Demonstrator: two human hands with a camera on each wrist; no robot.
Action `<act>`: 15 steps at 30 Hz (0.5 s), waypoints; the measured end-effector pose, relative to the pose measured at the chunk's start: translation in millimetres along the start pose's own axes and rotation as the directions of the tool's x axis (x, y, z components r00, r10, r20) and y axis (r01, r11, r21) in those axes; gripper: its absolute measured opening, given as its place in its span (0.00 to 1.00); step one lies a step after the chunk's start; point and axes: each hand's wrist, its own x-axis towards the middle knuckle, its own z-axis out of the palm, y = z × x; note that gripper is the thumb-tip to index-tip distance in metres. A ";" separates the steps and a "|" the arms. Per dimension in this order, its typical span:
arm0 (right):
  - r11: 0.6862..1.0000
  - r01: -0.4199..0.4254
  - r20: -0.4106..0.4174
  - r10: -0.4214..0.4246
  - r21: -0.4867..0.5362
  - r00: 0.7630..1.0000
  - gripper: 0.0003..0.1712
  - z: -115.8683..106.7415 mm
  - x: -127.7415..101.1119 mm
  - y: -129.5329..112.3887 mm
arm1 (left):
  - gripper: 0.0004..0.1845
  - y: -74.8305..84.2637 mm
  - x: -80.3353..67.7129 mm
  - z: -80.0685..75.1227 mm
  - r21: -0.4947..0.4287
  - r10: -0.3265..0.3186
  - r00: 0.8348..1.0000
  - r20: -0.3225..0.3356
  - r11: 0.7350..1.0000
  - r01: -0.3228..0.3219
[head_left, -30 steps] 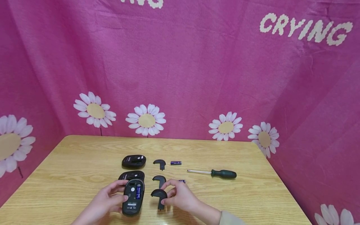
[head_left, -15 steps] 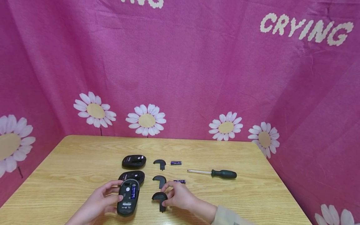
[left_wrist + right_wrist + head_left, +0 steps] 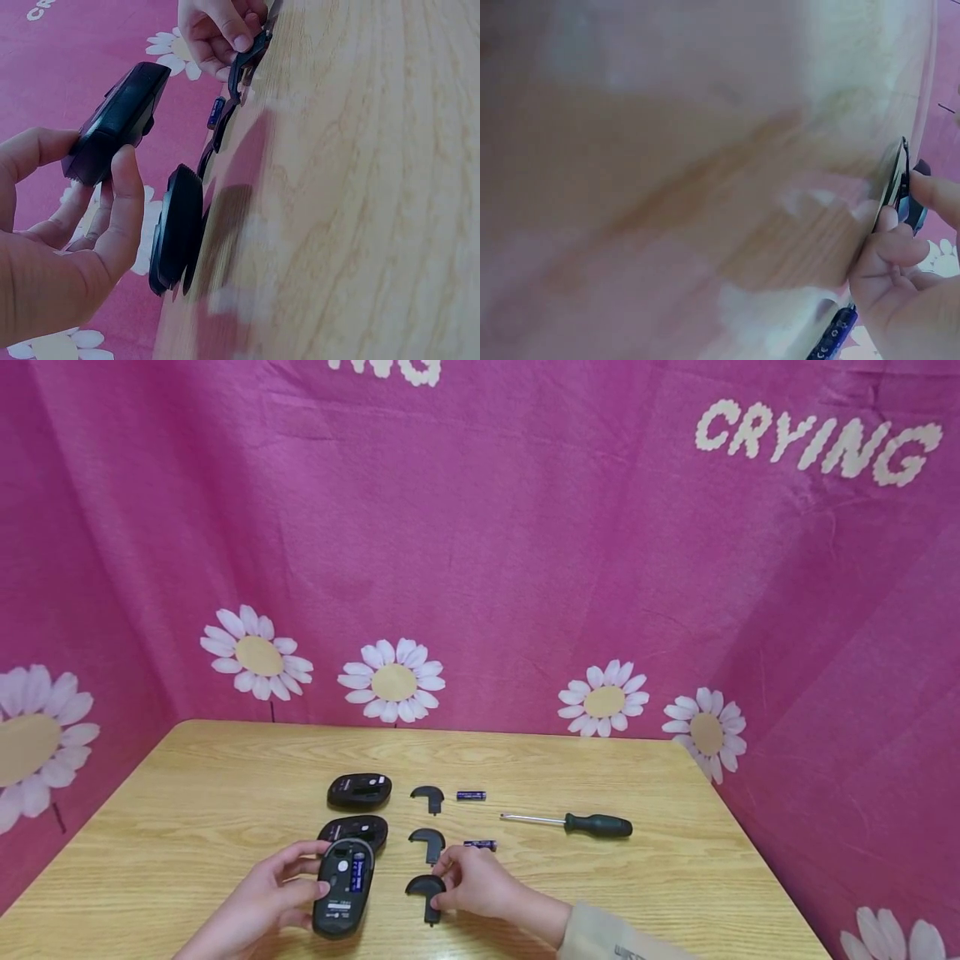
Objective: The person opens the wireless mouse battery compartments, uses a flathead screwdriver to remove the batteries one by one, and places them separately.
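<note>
In the head view my left hand [image 3: 270, 893] grips a black computer mouse [image 3: 337, 906], underside up, thumb on its edge. A blue battery [image 3: 357, 874] sits in its bare compartment. The left wrist view shows this mouse [image 3: 112, 124] raised off the table, fingers along its sides. To its right, my right hand [image 3: 483, 885] pinches a black hook-shaped battery cover [image 3: 426, 887] by its right side, close over the table. Two similar covers [image 3: 431, 795] [image 3: 427, 840] lie behind it. In the right wrist view the fingers partly hide the held cover.
Two more upturned mice [image 3: 358, 791] [image 3: 371, 829] lie behind the held one, the nearer partly covered by it. Loose batteries [image 3: 471, 795] [image 3: 482, 845] lie right of the covers. Farther right is a screwdriver [image 3: 598, 825]. A pink curtain [image 3: 480, 543] stands behind the wooden table [image 3: 637, 893].
My left hand has moved the mouse a little to the left. The right hand has brought the cover slightly nearer the front, uncovering more of the nearer loose battery.
</note>
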 end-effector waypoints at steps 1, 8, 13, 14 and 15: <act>1.000 0.004 0.001 -0.004 -0.010 1.000 0.16 0.0 0.4 0.1 | 0.34 0.2 0.0 0.1 0.000 -0.003 1.000 -0.003 1.000 0.003; 0.999 0.006 0.021 -0.005 -0.043 1.000 0.15 -0.9 3.3 1.2 | 0.34 2.4 0.1 0.9 0.022 -0.015 0.999 -0.037 1.000 0.016; 0.993 0.047 0.019 -0.045 -0.104 0.999 0.16 -2.7 5.1 3.6 | 0.34 4.5 0.3 0.7 0.016 -0.014 0.999 -0.033 1.000 0.015; 0.993 0.050 0.023 -0.048 -0.108 0.999 0.16 -3.1 5.4 3.9 | 0.34 4.6 0.4 0.7 0.014 -0.014 0.999 -0.032 1.000 0.014; 0.992 0.055 0.024 -0.053 -0.115 0.998 0.16 -3.2 5.6 4.2 | 0.34 4.9 0.4 0.7 0.013 -0.015 0.999 -0.031 1.000 0.015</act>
